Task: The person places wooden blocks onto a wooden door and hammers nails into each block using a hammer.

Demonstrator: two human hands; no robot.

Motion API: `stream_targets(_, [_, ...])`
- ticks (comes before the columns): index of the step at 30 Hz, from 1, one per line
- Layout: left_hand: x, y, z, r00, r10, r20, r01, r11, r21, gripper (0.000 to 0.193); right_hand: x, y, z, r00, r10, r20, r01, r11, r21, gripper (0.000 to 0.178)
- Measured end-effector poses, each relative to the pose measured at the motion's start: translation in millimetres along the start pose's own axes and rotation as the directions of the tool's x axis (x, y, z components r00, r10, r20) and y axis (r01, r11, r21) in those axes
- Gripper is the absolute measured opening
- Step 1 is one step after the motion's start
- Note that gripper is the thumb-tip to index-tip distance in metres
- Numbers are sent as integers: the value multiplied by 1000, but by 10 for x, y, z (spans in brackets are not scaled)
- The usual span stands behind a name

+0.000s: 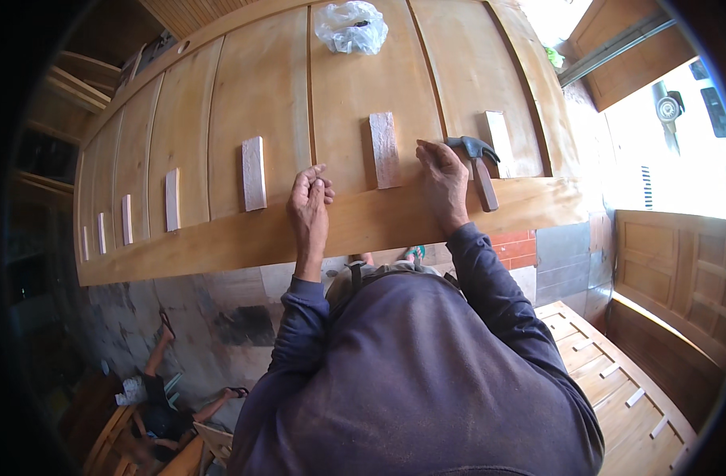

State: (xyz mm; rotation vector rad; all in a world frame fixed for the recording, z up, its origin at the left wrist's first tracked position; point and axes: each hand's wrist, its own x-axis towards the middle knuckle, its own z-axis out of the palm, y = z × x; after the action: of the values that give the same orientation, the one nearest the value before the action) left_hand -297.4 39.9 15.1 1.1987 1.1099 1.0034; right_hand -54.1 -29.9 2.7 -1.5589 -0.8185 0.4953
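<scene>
Over the near rail of a large wooden panel (259, 238) I hold both hands. My left hand (310, 202) has its fingers curled in and the thumb pressed to them; whatever it may hold is too small to make out. My right hand (445, 176) pinches thumb and fingertips together, and what is between them does not show clearly. Just right of it lies a claw hammer (484, 178) with a dark head and brown handle. Between my hands rests a short wooden strip (384, 151). Another strip (254, 174) lies left of my left hand, and a paler strip (498, 143) sits beside the hammer head.
A clear plastic bag (351, 28) with something dark inside lies on the far part. Several more strips (172, 200) run along the left. A second panel (625, 381) with strips stands behind me on the right. Another person (168, 416) sits low at the lower left.
</scene>
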Motion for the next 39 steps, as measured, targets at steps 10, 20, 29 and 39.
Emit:
stream_targets(10, [400,44,488,954,252,164,-301,819,489,25,-32,-105,-7,977,-138,165,189,918,-349,24])
stream_targets(20, [1215,-29,773,907,235,350,-418,598,684,34,-61,-166,-1,928,-163,335,302,855,-421,37])
stream_targets(29, [1205,104,844,934,95,344,-325,625,710,27,-38,-133,-19,908,-231,348,367,839,-401,37])
stream_targets(39, [1212,89,804,921,96,377,-366,544,755,25,-70,-137,-8,924,-191,332,320,861,-395,33])
